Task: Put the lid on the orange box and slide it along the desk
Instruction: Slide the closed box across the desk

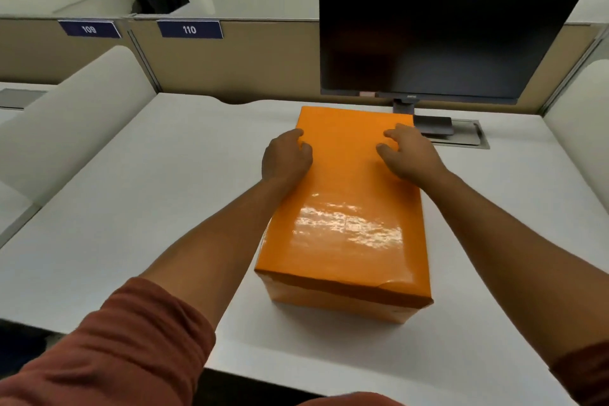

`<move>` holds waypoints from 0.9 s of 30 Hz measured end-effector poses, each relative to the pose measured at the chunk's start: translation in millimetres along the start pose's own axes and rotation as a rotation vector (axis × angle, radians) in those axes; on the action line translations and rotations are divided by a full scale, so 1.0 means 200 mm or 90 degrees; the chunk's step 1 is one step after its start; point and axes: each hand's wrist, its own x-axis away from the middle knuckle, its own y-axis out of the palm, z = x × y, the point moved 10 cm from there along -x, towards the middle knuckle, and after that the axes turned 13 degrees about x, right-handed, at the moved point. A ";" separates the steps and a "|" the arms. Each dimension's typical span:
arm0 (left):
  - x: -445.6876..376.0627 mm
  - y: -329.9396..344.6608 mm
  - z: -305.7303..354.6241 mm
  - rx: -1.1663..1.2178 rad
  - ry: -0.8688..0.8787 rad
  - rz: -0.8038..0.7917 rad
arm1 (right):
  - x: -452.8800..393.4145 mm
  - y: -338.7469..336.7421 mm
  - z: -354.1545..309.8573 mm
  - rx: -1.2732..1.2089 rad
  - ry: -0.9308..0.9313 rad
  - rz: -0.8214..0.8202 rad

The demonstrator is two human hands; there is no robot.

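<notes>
Hands, left hand [286,155] and right hand [408,153], rest curled on lid [349,194].

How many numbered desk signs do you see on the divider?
2. The sign reading 109 is at the far left of the divider; the sign reading 110 is just right of it. The monitor may hide others.
</notes>
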 end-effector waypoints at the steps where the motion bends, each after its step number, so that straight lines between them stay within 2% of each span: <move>1: -0.03 0.02 0.01 -0.012 0.002 -0.006 | -0.05 0.02 0.00 0.029 -0.012 -0.015; 6: -0.22 0.07 0.08 -0.039 0.009 0.003 | -0.26 -0.01 0.02 0.107 -0.030 -0.023; 13: -0.34 0.13 -0.04 -0.112 0.010 -0.017 | -0.29 0.09 0.05 0.165 -0.078 -0.070; 17: -0.34 0.21 -0.07 -0.095 0.025 -0.045 | -0.30 0.13 0.08 0.205 -0.077 -0.065; 22: -0.34 0.19 -0.20 -0.012 -0.037 -0.102 | -0.35 0.18 0.00 0.208 -0.068 -0.121; 24: -0.28 0.24 -0.19 0.007 -0.040 -0.142 | -0.32 0.14 0.04 0.147 -0.045 -0.091; 27: -0.19 0.26 -0.23 0.100 -0.093 -0.151 | -0.20 0.06 0.13 0.007 0.015 0.026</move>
